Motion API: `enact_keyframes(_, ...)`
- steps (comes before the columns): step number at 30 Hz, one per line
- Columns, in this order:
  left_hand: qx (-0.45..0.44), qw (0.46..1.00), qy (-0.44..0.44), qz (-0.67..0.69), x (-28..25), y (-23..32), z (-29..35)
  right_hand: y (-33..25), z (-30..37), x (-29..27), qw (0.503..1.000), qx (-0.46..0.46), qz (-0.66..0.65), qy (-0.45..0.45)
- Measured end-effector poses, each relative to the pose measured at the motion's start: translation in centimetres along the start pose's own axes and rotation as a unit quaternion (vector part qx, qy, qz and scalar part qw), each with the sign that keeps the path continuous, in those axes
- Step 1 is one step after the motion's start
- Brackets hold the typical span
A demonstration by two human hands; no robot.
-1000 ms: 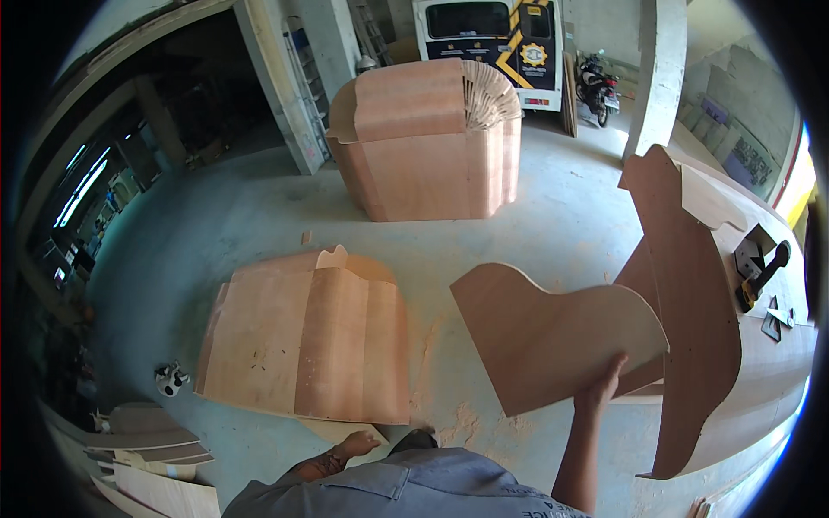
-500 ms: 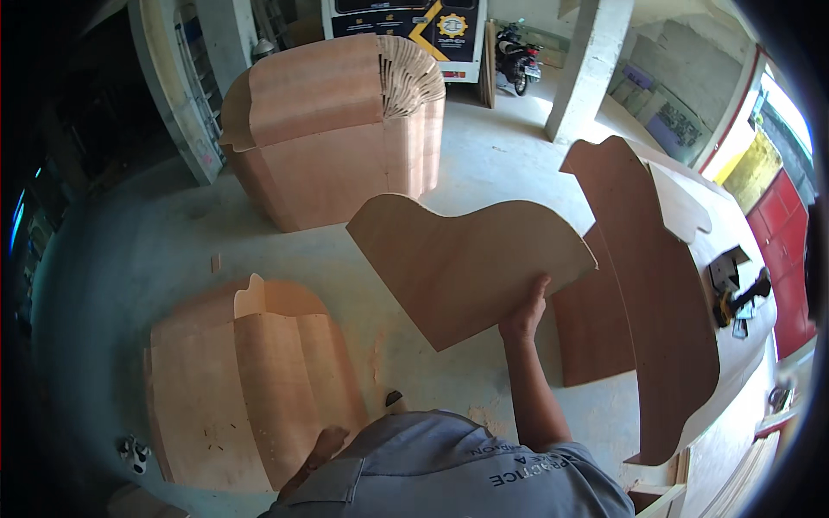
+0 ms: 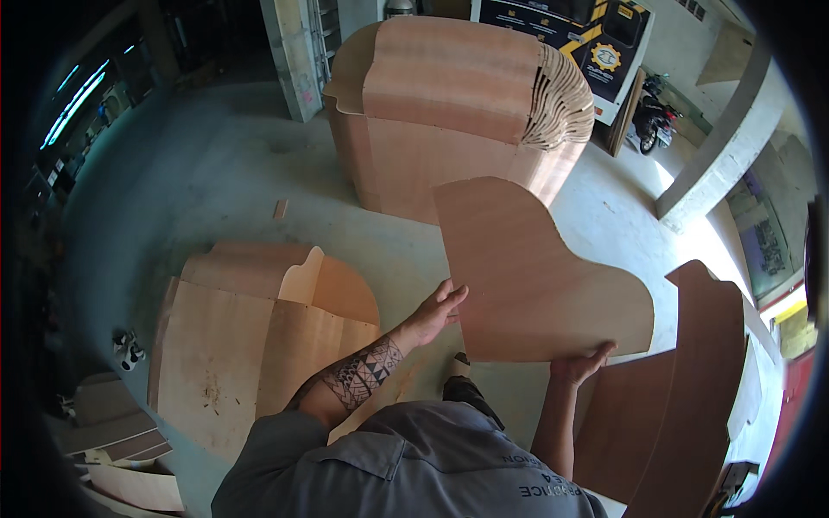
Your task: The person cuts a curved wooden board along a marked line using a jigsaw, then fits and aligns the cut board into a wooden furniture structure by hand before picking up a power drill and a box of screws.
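Note:
A flat plywood panel (image 3: 535,276) with a wavy upper edge is held up in front of me. My right hand (image 3: 580,367) is closed on its lower edge, towards the right corner, with the thumb along the edge. At the panel's straight left edge is my left hand (image 3: 432,315), fingers apart and the tips overlapping the edge; whether they press on it I cannot tell. Behind the panel stands a large curved plywood body (image 3: 449,78) with slotted, bent strips at its right corner. A lower plywood body (image 3: 259,337) lies on the floor to my left.
Another curved plywood piece (image 3: 691,388) stands close on my right. Plywood offcuts (image 3: 129,457) are stacked at the lower left. Farther back are a concrete pillar (image 3: 725,142), a motorbike (image 3: 652,121) and a dark printed vehicle (image 3: 570,39). A small wood scrap (image 3: 281,209) lies on the floor.
My view has swung left. The panel has turned clockwise, so its lower edge is nearly level. My left hand has come up from my side to the panel's left edge.

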State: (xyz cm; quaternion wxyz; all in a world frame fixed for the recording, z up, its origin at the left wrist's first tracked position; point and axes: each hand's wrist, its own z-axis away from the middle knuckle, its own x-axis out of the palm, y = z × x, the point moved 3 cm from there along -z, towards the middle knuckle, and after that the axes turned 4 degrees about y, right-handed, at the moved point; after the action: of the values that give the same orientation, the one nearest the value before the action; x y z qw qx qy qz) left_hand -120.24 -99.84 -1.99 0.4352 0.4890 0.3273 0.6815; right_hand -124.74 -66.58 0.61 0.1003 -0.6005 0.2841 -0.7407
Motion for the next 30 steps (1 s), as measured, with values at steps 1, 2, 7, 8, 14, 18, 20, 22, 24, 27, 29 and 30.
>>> enact_keyframes(1, 0.009, 1.0, 0.01, 0.001, 0.2, 0.7, -2.1, 1.6, -1.8, 0.3, 1.0, 0.013, -0.002, 0.007)
enact_keyframes(2, 0.014, 0.994, 0.036, 0.106, 0.5, 0.9, -4.3, 3.4, -4.3, 0.3, 1.0, 0.012, 0.001, -0.014)
enact_keyframes(7, 0.131, 0.934, 0.252, 0.218, -1.5, 7.6, -10.7, 13.7, -15.2, 4.0, 0.994, 0.106, -0.012, 0.007)
enact_keyframes(8, 0.143, 0.918, 0.297, 0.221, -4.5, 8.2, -11.9, 16.5, -17.2, 5.1, 0.982, 0.137, 0.128, -0.031)
enact_keyframes(14, 0.242, 0.833, 0.452, 0.207, -21.8, 13.9, -16.7, 26.9, -25.2, 14.5, 0.75, -0.132, 0.628, -0.161)
enact_keyframes(18, 0.272, 0.824, 0.465, 0.175, -31.8, 19.3, -18.2, 33.3, -28.5, 24.4, 0.586, -0.223, 0.729, -0.274)
enact_keyframes(20, 0.294, 0.826, 0.455, 0.156, -36.8, 22.6, -19.6, 37.4, -30.1, 29.1, 0.533, -0.25, 0.711, -0.384)
enact_keyframes(22, 0.3, 0.829, 0.444, 0.159, -40.7, 25.7, -20.9, 41.0, -30.5, 32.3, 0.522, -0.199, 0.709, -0.432)
enact_keyframes(24, 0.306, 0.83, 0.434, 0.171, -43.2, 28.9, -22.8, 44.1, -30.8, 35.4, 0.507, -0.185, 0.666, -0.515)
enact_keyframes(27, 0.346, 0.831, 0.412, 0.139, -48.0, 34.4, -24.0, 48.2, -29.2, 40.9, 0.502, 0.043, 0.636, -0.585)
enact_keyframes(29, 0.382, 0.839, 0.363, 0.136, -51.3, 38.0, -24.8, 50.8, -27.6, 43.1, 0.509, -0.001, 0.622, -0.594)
enact_keyframes(30, 0.382, 0.841, 0.359, 0.136, -51.9, 40.5, -25.7, 52.5, -27.8, 43.0, 0.54, 0.051, 0.608, -0.58)
